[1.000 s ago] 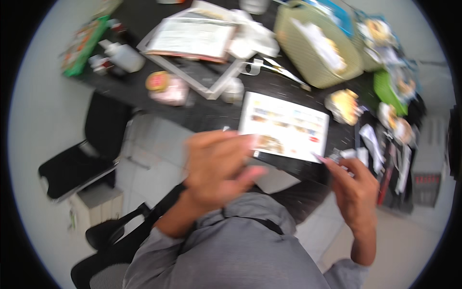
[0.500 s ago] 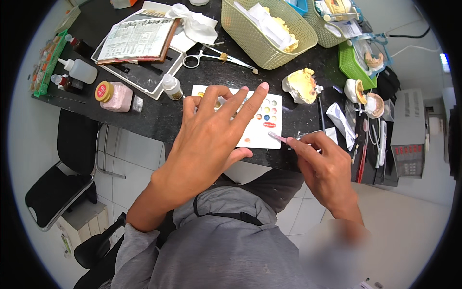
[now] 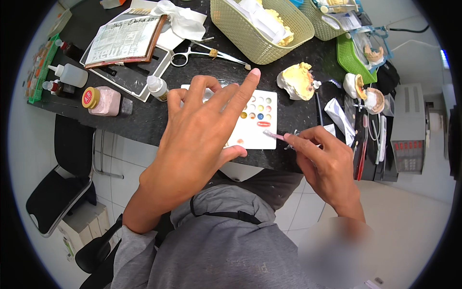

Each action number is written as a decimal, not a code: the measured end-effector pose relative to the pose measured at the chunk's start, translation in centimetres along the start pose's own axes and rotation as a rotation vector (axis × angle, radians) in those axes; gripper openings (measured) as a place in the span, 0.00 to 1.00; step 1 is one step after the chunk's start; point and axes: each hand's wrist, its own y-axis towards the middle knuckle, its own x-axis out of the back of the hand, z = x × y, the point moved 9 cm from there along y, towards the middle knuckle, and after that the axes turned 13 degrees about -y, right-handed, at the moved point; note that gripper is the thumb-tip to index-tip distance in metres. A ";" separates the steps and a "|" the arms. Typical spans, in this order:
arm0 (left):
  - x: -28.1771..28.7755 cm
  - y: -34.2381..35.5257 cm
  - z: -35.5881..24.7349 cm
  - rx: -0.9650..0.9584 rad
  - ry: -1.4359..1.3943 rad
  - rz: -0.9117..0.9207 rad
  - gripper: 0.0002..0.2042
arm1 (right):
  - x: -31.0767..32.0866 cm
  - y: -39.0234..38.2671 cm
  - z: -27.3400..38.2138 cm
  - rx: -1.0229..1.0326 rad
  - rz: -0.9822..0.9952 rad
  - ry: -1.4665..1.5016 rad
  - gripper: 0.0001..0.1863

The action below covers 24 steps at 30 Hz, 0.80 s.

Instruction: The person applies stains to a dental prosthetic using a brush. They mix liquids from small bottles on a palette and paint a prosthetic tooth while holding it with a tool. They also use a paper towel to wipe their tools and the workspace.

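Note:
A white palette (image 3: 262,139) with rows of small round wells in several colours lies near the table's front edge. My left hand (image 3: 192,125) is spread over its left part, thumb and index finger wide apart, and hides many of the wells. Whether its fingertips touch the palette I cannot tell. In my right hand (image 3: 327,166), between thumb and fingers, is a slim pink tool (image 3: 277,136) with a pale tip. That tip is over the palette's lower right part, below a red label. A small orange-pink smear (image 3: 240,141) shows near my left thumb.
Beyond the palette stand a yellowish dental cast (image 3: 296,81), locking forceps (image 3: 211,53) and a woven basket (image 3: 262,41) of casts and papers. To the left are a small dropper bottle (image 3: 157,87) and a jar of pink powder (image 3: 102,101). Slim tools (image 3: 363,147) lie at right.
The whole view has shifted slightly, so the table things sit a little further left. My left hand stays spread over the palette; the pink tool's tip remains near the same spot.

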 end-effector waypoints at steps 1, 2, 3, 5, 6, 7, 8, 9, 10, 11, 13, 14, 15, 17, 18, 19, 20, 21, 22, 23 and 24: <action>0.0 0.0 0.0 0.002 0.000 0.000 0.59 | -0.1 0.1 0.0 0.009 0.010 -0.008 0.20; 0.0 0.0 0.1 0.005 0.000 0.000 0.59 | -0.1 0.2 -0.2 -0.001 0.012 -0.009 0.20; 0.0 0.0 0.2 0.003 0.001 -0.003 0.59 | -0.1 0.2 -0.3 -0.012 0.014 -0.010 0.20; 0.0 0.0 0.2 -0.002 0.004 -0.008 0.59 | -0.3 0.1 -0.2 -0.010 0.026 -0.001 0.20; -0.1 0.0 0.1 -0.005 0.006 -0.008 0.59 | -0.4 0.1 -0.1 0.005 0.037 0.008 0.20; 0.0 0.0 0.1 -0.007 0.007 -0.010 0.59 | -0.5 0.2 0.1 0.021 0.047 0.017 0.20; 0.0 0.1 0.1 -0.009 0.009 -0.012 0.59 | -0.4 0.2 -0.1 0.006 0.047 0.000 0.20; 0.0 0.1 0.0 -0.011 0.010 -0.012 0.59 | -0.2 0.3 -0.3 -0.010 0.047 -0.017 0.20; 0.0 0.2 0.0 -0.012 0.012 -0.011 0.59 | 0.0 0.3 -0.5 -0.024 0.046 -0.032 0.20; 0.1 0.2 -0.1 -0.013 0.014 -0.010 0.59 | 0.0 0.3 -0.1 0.004 0.061 -0.036 0.21; 0.1 0.2 -0.2 -0.007 0.023 -0.012 0.59 | 0.0 0.3 0.8 0.061 0.091 -0.045 0.21; 0.1 0.2 -0.2 -0.004 0.027 -0.014 0.59 | 0.2 0.3 0.8 0.055 0.082 -0.070 0.21; 0.1 0.2 -0.2 -0.005 0.030 -0.014 0.58 | 0.5 0.2 0.6 0.050 0.073 -0.095 0.20; -0.1 0.4 -0.4 -0.008 0.032 -0.011 0.58 | 0.7 0.2 0.8 0.056 0.073 -0.123 0.20; -0.2 0.4 -0.5 -0.001 0.041 -0.008 0.57 | 0.6 0.2 1.1 0.069 0.080 -0.125 0.20; -0.1 0.3 -0.5 0.008 0.052 -0.006 0.57 | 0.5 0.2 1.4 0.086 0.087 -0.127 0.20; -0.1 0.3 -0.5 0.017 0.062 -0.005 0.56 | 0.1 0.1 1.1 0.061 0.126 -0.108 0.21; -0.2 0.2 -0.5 0.021 0.065 -0.003 0.56 | -0.2 -0.1 0.7 0.037 0.165 -0.089 0.21; -0.2 0.3 -0.6 0.018 0.067 0.000 0.56 | -0.4 -0.3 0.3 0.007 0.203 -0.073 0.22; -0.3 0.4 -0.7 0.016 0.069 0.002 0.55 | -0.4 -0.1 0.4 0.016 0.183 -0.070 0.21; -0.2 0.5 -0.7 0.016 0.076 0.004 0.55 | -0.6 0.1 0.6 0.025 0.164 -0.066 0.21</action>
